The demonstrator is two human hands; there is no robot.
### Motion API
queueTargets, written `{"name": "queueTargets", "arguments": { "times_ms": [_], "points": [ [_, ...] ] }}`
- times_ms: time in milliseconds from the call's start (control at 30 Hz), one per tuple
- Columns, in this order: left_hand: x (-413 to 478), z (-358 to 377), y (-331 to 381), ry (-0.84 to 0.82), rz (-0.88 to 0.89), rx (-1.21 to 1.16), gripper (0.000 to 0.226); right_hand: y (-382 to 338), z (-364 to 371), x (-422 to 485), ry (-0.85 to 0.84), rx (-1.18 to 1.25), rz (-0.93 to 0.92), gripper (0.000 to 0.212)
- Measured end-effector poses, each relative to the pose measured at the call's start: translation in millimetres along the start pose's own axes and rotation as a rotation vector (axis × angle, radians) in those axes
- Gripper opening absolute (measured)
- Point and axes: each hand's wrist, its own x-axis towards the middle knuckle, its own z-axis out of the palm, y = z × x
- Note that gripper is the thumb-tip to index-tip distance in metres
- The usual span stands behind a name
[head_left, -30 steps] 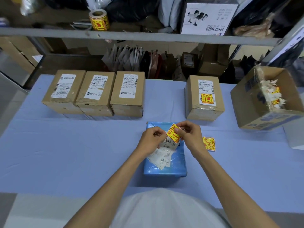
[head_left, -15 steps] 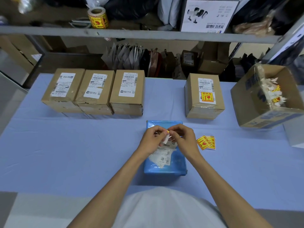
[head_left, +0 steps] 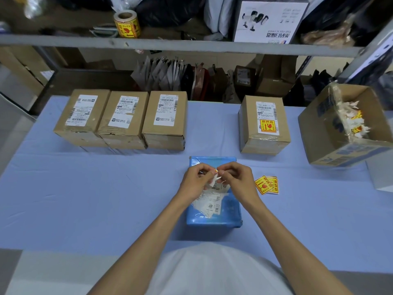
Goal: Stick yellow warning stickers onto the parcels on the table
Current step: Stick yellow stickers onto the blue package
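Left hand (head_left: 196,182), right hand (head_left: 238,180) pinch one sticker (head_left: 216,171); one blue parcel (head_left: 225,212), four cardboard parcels (head_left: 164,133), two loose stickers (head_left: 266,185).

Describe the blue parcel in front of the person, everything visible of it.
The blue parcel is a flat, rectangular packet wrapped in glossy, creased blue plastic. It lies flat on the blue-covered table, nearest the person. White shipping labels with barcodes, wrinkled and overlapping, cover its left middle. The left hand and right hand pinch a sticker above its far half, hiding part of it; no yellow shows on the wrap itself.
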Motion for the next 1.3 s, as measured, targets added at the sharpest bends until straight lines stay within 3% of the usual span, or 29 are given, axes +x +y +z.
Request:
{"name": "queueTargets", "arguments": {
  "times_ms": [1300],
  "points": [
    [-4.8, 0.1, 0.8, -0.003, 0.010, 0.010, 0.013, 0.7, -2.9, -0.2, -0.041, -0.073, -0.008, 0.011]
  ]
}}
